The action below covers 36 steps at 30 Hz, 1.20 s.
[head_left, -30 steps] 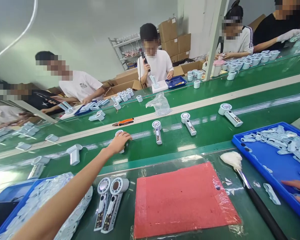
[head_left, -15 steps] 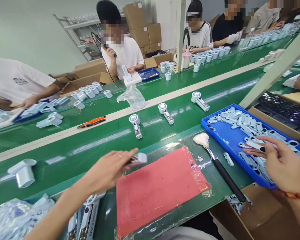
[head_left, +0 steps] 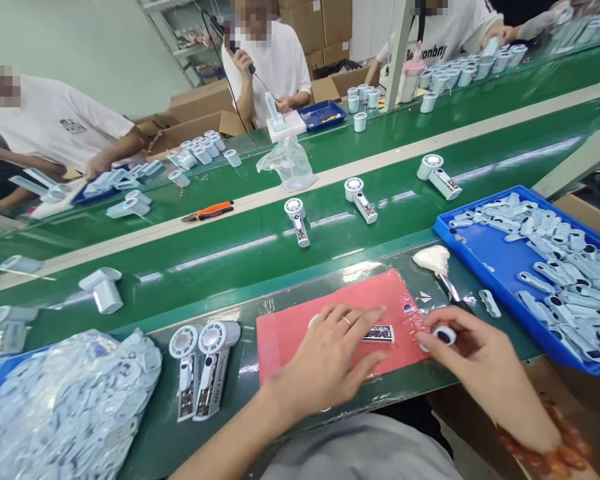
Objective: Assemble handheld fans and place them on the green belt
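Note:
My left hand (head_left: 337, 347) lies over a handheld fan (head_left: 383, 333) on the red mat (head_left: 285, 333), its fingers gripping the body. The fan's handle sticks out past the fingertips with bare circuitry facing up, while most of its head is covered by the hand. At the mat's right edge, my right hand (head_left: 475, 363) pinches a small pale-blue cover piece (head_left: 446, 335) with a dark oval, just beyond the handle's end and apart from it. Two more fans, one being a white-headed fan (head_left: 215, 367), lie left of the mat.
A blue tray (head_left: 447, 247) of pale-blue covers stands to the right, with a black-handled tool (head_left: 447, 287) beside it. A plastic bag (head_left: 75, 400) of parts fills the left front. Several fans lie on the green belt (head_left: 245, 260); orange-handled pliers (head_left: 210, 211) and co-workers are beyond.
My left hand has set the fan down on the red mat. My right hand has come left from the blue tray with a cover piece. The view has shifted.

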Tool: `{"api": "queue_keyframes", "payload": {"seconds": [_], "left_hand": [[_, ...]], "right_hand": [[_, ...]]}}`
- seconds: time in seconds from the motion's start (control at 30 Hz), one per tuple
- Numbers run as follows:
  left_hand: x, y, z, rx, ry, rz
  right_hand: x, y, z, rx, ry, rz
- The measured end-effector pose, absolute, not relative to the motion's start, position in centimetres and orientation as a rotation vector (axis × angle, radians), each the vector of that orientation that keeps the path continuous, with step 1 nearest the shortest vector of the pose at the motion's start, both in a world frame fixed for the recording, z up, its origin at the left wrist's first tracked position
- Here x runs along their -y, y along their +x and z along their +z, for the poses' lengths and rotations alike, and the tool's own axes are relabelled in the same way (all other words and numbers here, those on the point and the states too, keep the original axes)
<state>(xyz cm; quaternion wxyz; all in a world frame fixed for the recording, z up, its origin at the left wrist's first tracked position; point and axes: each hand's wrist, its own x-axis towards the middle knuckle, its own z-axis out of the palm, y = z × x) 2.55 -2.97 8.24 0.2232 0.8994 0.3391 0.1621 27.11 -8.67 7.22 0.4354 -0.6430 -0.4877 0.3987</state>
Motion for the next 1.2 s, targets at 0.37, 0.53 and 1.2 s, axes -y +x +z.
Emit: {"api": "queue_keyframes", "payload": {"seconds": [0.37,0.53,1.2], "left_hand": [[4.9,4.5,9.4,-1.135,1.658,0.743],[4.2,3.2,8.8,-1.268,1.548,0.749],[3.9,-1.6,2.8,-1.152,1.956,0.828]], "right_hand": [[8.8,22.0,6.1,1.789,-1.359,0.573],[8.6,21.5,6.0,1.834,-1.337,0.281],[3.3,21.3,6.2,2.415,-1.109,0.475]]}}
